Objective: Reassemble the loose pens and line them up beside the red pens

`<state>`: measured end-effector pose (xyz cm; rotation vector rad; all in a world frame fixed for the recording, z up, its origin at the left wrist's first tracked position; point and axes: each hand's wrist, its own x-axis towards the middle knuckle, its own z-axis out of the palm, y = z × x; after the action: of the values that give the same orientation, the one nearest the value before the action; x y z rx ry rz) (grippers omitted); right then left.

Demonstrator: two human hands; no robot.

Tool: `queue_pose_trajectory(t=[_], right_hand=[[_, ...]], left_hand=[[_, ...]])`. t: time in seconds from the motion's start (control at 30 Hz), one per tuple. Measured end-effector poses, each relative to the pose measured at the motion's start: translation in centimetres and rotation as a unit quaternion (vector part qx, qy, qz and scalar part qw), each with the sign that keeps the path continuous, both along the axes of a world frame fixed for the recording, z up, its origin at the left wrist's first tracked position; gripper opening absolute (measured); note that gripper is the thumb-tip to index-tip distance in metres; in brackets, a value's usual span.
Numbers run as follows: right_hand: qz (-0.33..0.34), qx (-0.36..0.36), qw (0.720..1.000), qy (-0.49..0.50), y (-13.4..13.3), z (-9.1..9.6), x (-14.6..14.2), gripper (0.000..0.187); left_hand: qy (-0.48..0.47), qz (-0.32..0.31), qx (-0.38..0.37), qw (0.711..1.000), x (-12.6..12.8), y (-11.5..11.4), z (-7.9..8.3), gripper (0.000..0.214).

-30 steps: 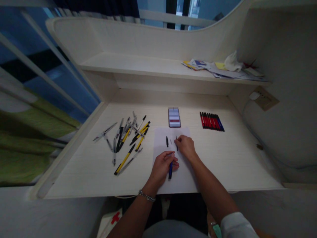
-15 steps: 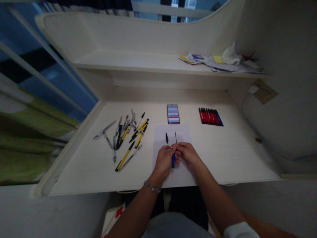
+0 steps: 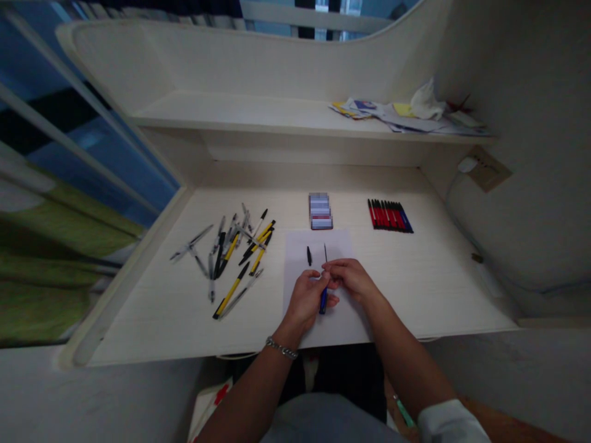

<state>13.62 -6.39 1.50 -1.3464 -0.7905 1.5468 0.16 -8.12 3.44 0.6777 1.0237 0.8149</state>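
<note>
From the head cam: the left hand [image 3: 305,301] is curled shut around a blue pen [image 3: 323,301] above a white sheet of paper [image 3: 295,252]. The right hand [image 3: 351,277] is pinched in close at the pen's top, but I can't tell what it's gripping. A thin dark refill [image 3: 325,252] runs up from there, a small black piece [image 3: 309,256] lies on the sheet, and loose pens [image 3: 240,252] sit on the desk [image 3: 415,289] to the left.

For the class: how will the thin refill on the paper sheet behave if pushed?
The thin refill probably rolls easily across the paper sheet, being slim and round. It looks light, and may bend slightly if pushed at one end.
</note>
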Motion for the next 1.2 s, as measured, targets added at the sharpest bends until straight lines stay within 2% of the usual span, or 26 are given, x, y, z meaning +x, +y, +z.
queue_pose_trajectory(t=[0.07, 0.13, 0.2, 0.27, 0.33, 0.4, 0.47, 0.57, 0.7, 0.8, 0.9, 1.03, 1.13, 1.2], right_hand=[[-0.011, 0.027, 0.997, -0.076, 0.8, -0.2, 0.5, 0.031], [-0.029, 0.056, 0.974, -0.217, 1.7, -0.2, 0.9, 0.026], [-0.03, 0.075, 0.925, -0.372, 2.4, -0.2, 1.2, 0.019], [-0.004, 0.084, 0.87, -0.486, 2.9, -0.1, 1.1, 0.017], [0.022, 0.092, 0.831, -0.549, 3.1, -0.1, 0.9, 0.018], [0.025, 0.103, 0.812, -0.575, 3.0, -0.1, 0.7, 0.019], [0.003, 0.117, 0.817, -0.565, 2.6, 0.1, 0.7, 0.02], [-0.038, 0.148, 0.855, -0.495, 1.1, 0.8, 0.9, 0.023], [-0.007, 0.193, 0.905, -0.38, -2.2, 1.9, 0.2, 0.02], [0.013, 0.2, 0.914, -0.353, -4.3, 2.0, -0.9, 0.016], [0.012, 0.193, 0.918, -0.346, -4.9, 1.8, -1.2, 0.013], [-0.023, 0.157, 0.91, -0.383, -3.3, 1.6, 0.2, 0.013], [-0.044, 0.117, 0.873, -0.471, -1.3, 1.6, 1.8, 0.015], [-0.028, 0.098, 0.841, -0.531, -0.2, 1.3, 2.4, 0.017]], left_hand=[[0.003, 0.0, 0.001, 1.0, -0.1, -0.1, -0.1, 0.042], [0.007, 0.004, -0.001, 1.0, -0.2, -0.2, -0.2, 0.042], [0.006, 0.008, -0.003, 1.0, -0.3, -0.2, -0.4, 0.042], [0.0, 0.009, -0.003, 1.0, -0.5, -0.1, -0.6, 0.041], [-0.005, 0.007, -0.001, 1.0, -0.6, 0.0, -0.7, 0.038], [-0.008, 0.007, 0.003, 1.0, -0.6, 0.3, -0.9, 0.035], [-0.01, 0.015, 0.007, 1.0, -0.6, 0.5, -1.0, 0.034], [-0.013, 0.035, 0.026, 0.999, -0.6, 1.0, -1.1, 0.035], [0.011, 0.044, 0.092, 0.995, -0.3, 1.3, -1.3, 0.037], [0.019, 0.049, 0.124, 0.991, 0.2, 1.3, -1.2, 0.038], [0.017, 0.042, 0.127, 0.991, 0.7, 1.2, -1.2, 0.04], [0.072, 0.008, 0.178, 0.981, 0.1, 1.2, -1.6, 0.044], [0.178, -0.009, 0.252, 0.951, -1.2, 0.9, -2.1, 0.031], [0.266, -0.03, 0.305, 0.914, -2.1, 0.6, -2.4, 0.021]])
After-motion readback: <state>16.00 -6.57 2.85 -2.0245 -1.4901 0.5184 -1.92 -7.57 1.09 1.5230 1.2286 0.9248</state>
